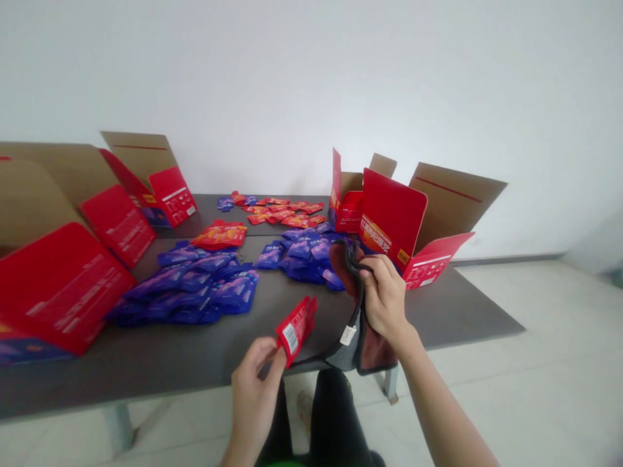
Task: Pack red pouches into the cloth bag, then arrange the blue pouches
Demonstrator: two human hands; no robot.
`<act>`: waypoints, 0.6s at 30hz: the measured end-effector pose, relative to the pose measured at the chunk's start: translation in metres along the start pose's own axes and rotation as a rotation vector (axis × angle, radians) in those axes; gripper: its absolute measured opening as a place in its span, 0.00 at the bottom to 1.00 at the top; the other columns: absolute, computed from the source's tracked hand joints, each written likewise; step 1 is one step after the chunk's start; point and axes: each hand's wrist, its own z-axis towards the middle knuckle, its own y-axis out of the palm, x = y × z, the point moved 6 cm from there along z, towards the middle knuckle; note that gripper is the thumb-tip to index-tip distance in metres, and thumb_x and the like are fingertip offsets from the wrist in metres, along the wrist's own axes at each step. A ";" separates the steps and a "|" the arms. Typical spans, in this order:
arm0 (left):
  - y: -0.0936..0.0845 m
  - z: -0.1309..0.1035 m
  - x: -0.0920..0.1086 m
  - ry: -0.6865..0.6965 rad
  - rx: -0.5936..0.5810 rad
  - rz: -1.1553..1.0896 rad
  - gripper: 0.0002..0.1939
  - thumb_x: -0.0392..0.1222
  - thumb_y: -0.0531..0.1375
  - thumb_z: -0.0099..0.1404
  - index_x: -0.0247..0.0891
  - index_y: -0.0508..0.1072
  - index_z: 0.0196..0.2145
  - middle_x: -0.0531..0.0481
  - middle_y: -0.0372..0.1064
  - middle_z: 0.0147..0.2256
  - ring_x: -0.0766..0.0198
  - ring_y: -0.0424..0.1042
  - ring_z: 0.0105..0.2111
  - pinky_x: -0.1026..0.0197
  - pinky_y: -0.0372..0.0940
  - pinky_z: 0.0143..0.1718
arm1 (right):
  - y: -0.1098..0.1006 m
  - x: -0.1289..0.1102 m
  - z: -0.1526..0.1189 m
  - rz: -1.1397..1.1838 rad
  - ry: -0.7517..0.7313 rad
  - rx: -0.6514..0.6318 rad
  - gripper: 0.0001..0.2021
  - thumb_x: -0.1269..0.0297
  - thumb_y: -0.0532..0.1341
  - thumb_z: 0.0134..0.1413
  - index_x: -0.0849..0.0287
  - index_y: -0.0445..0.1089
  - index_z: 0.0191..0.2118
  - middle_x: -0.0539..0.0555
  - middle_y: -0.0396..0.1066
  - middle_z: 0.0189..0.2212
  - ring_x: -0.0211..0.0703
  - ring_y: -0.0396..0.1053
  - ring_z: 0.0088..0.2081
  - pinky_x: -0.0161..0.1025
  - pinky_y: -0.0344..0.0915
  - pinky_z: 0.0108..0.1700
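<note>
Red packet [298, 329] in left hand [257, 383]: thin plastic-looking film, glossy, creased. Cloth [378, 347] in right hand [383, 295]: soft, matt fabric, dark fabric edging; small white tag [348, 335] below right hand, matt. Blue packets [195, 285] beyond left hand: shiny, crinkled film. Carton [394, 211] beyond right hand: cardboard, smooth printed red outside, plain matt brown inside. Tabletop [272, 305] beneath both hands: smooth, matt grey. Table leg [390, 384] below right hand: painted metal, by look.

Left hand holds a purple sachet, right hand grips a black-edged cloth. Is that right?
Not quite: the sachet in the left hand is red, not purple, as the head view shows. The right hand does grip a black-edged cloth.
</note>
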 end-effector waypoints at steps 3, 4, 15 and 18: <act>-0.008 -0.006 0.007 0.287 0.142 0.427 0.16 0.47 0.60 0.57 0.36 0.67 0.40 0.42 0.71 0.39 0.50 0.71 0.40 0.42 0.62 0.46 | 0.015 0.000 -0.009 -0.001 0.015 -0.129 0.10 0.63 0.47 0.62 0.56 0.64 0.37 0.53 0.64 0.36 0.40 0.64 0.36 0.36 0.60 0.37; -0.006 -0.009 0.010 0.408 0.151 0.538 0.16 0.45 0.60 0.57 0.36 0.67 0.42 0.40 0.70 0.42 0.48 0.69 0.44 0.40 0.59 0.49 | 0.022 0.000 -0.013 -0.007 0.019 -0.184 0.11 0.63 0.47 0.62 0.56 0.64 0.37 0.53 0.64 0.36 0.40 0.64 0.35 0.36 0.60 0.37; 0.019 -0.006 0.029 0.859 -0.217 0.694 0.18 0.28 0.45 0.63 0.35 0.73 0.37 0.48 0.75 0.34 0.62 0.73 0.36 0.54 0.65 0.46 | 0.086 -0.043 -0.063 -0.172 -0.214 -0.876 0.11 0.61 0.47 0.62 0.53 0.65 0.40 0.53 0.65 0.38 0.39 0.65 0.34 0.34 0.56 0.32; 0.020 -0.009 0.030 0.924 -0.186 0.696 0.18 0.28 0.44 0.63 0.34 0.73 0.38 0.46 0.75 0.35 0.62 0.73 0.36 0.55 0.65 0.47 | 0.103 -0.037 -0.062 -0.217 -0.232 -0.939 0.11 0.61 0.47 0.62 0.53 0.65 0.42 0.54 0.65 0.39 0.40 0.67 0.35 0.34 0.56 0.31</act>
